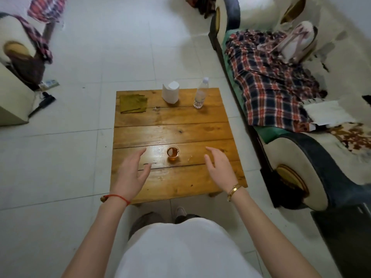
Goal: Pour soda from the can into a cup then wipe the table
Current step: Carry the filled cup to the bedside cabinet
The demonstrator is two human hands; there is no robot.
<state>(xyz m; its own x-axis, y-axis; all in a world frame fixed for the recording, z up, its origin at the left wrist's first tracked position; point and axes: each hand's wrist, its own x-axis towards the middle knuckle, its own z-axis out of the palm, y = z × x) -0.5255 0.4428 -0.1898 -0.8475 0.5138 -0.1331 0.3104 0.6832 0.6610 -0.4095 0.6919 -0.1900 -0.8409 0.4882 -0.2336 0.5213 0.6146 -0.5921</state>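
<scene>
Cup [172, 154], small clear plastic w/ brown soda, stands near table [200, 177] front, between left hand [130, 173] & right hand [218, 169], both open, holding nothing. Probably light, squashy; take by sides, gently.

The person wears a white top [180, 249]; both arms are bare; a thin red string [117, 197] goes round the left wrist; a gold bracelet [233, 191] sits on the right wrist; dark trousers [144, 221] and a pale shoe [180, 211] show below.
</scene>
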